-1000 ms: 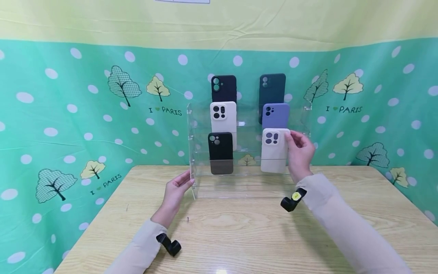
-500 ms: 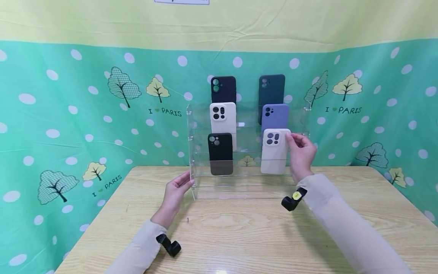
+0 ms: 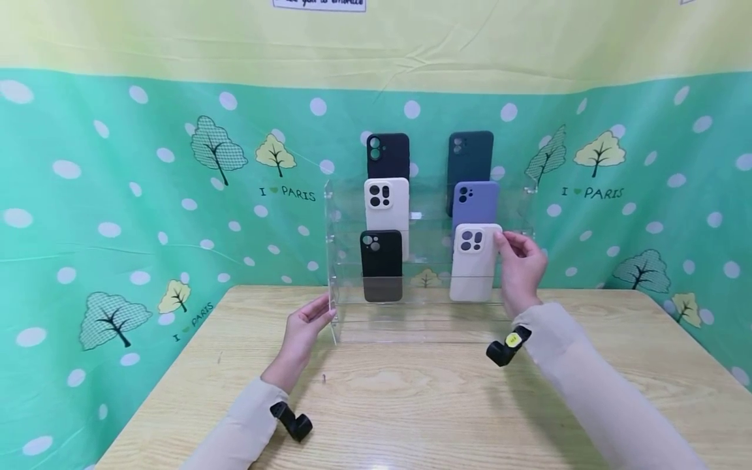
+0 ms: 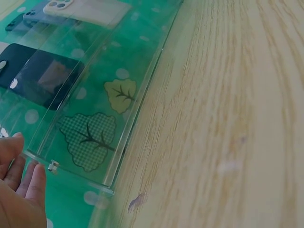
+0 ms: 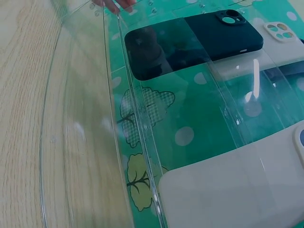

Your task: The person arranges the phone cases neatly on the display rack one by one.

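Observation:
A clear acrylic display rack (image 3: 425, 329) stands on the table, with phone cases leaning in its tiers. My left hand (image 3: 303, 329) holds the rack's left side panel, thumb in front and fingers behind. In the left wrist view, the fingers (image 4: 35, 185) meet the panel's edge. At the front right, a white phone case (image 3: 474, 267) stands upright behind the lowest clear lip. My right hand (image 3: 521, 269) pinches its upper right edge. A black phone case (image 3: 380, 258) stands at the front left. The right wrist view leaves my right hand out.
Behind are a white phone case (image 3: 392, 202) and a purple one (image 3: 477, 201). A black case (image 3: 390, 156) and a dark green case (image 3: 471, 156) stand in the top tier. A patterned green curtain (image 3: 235, 222) hangs behind the wooden table (image 3: 399, 405).
The head view has shifted slightly. Both hands keep their places, the left on the rack's side and the right at the white phone case's edge.

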A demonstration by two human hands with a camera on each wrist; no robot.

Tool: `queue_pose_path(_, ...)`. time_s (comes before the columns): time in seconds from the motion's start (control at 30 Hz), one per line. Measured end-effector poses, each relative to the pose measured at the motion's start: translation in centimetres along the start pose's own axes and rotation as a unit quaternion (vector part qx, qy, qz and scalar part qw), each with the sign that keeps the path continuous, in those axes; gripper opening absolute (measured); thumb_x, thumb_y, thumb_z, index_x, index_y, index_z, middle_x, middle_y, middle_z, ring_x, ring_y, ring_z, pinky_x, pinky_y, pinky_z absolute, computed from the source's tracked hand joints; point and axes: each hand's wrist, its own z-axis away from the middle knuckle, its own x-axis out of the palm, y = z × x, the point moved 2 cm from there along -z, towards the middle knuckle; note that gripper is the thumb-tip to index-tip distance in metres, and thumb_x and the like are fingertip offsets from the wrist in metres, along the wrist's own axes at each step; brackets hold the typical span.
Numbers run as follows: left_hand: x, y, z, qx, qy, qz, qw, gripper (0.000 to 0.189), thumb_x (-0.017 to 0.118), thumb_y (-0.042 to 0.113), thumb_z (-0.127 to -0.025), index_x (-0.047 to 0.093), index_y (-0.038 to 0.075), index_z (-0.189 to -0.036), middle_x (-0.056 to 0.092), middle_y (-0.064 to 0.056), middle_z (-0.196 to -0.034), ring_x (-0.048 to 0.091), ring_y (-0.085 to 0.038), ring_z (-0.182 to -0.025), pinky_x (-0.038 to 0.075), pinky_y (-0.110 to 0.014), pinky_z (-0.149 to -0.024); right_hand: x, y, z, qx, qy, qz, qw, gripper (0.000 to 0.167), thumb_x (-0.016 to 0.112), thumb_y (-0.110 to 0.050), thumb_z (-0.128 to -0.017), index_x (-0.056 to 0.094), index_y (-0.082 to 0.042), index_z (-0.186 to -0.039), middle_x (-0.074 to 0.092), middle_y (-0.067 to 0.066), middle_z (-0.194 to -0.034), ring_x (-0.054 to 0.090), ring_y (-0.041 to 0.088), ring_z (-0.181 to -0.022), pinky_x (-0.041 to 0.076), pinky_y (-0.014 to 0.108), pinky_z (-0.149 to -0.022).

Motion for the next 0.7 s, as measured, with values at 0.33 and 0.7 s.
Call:
queue_pose_path(0.33, 0.3, -0.4, -0.5, -0.002, -0.001, -0.007, 1.0, 0.043, 0.067, -0.001, -0.083, 0.055, -0.003, -0.125, 0.061, -0.017, -0.122, 0.064, -0.002, -0.091, 0.052, -0.018, -0.086, -1.3, -0.2, -0.5, -0.007, -0.007, 0.018, 0.9998, 0.036, 0.076, -0.027, -0.079, 0.067, -0.008, -0.107, 0.064, -0.004, -0.095, 0.056, 0.009, -0.088, 0.049, 0.015, -0.076)
queue_pose_path(0.7, 0.0, 0.6, -0.8, 0.009, -0.009, -0.042, 0.999, 0.04, 0.066, 0.005, -0.086, 0.057, 0.0, -0.125, 0.059, -0.016, -0.126, 0.063, -0.004, -0.099, 0.049, -0.016, -0.09, -4.0, -1.1, -0.3, -0.044, -0.058, 0.081, 0.994, 0.043, 0.071, -0.034, -0.083, 0.064, -0.008, -0.116, 0.064, -0.006, -0.103, 0.056, 0.007, -0.095, 0.047, 0.011, -0.078)
